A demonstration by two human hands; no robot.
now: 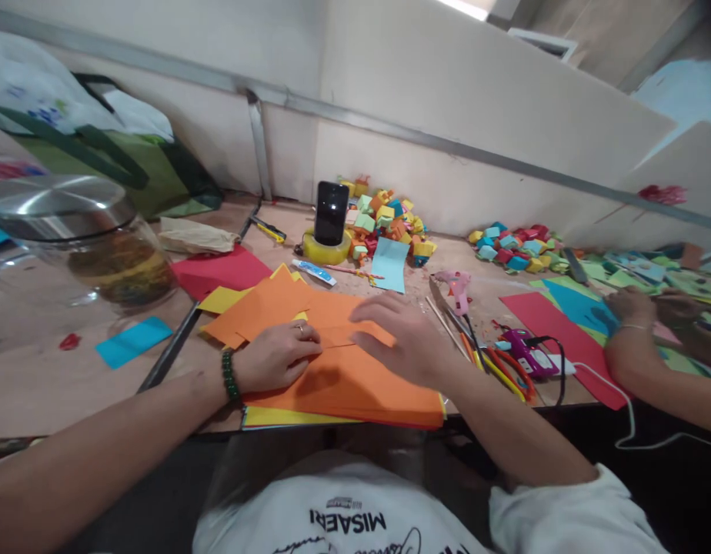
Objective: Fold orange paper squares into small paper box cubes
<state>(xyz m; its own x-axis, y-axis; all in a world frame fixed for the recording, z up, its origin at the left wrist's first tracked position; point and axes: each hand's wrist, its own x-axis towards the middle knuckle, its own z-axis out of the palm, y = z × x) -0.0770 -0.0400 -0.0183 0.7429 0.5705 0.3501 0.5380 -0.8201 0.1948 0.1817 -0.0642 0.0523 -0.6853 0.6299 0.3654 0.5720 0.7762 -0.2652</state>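
Orange paper sheets lie stacked in front of me at the table's front edge, with yellow sheets showing beneath them. My left hand rests on the left part of the stack, fingers lying on the paper and slightly bent; a ring and a green bead bracelet are on it. Over the right part of the stack is my right hand, its thumb and fingers apart with nothing between them. Smaller orange pieces and yellow pieces lie beyond my left hand. A red sheet is behind those.
A phone stands in a tape roll before piled paper cubes. On the right lie a pink glue gun, scissors and a purple device. Another person's hands work there. A glass jar stands left.
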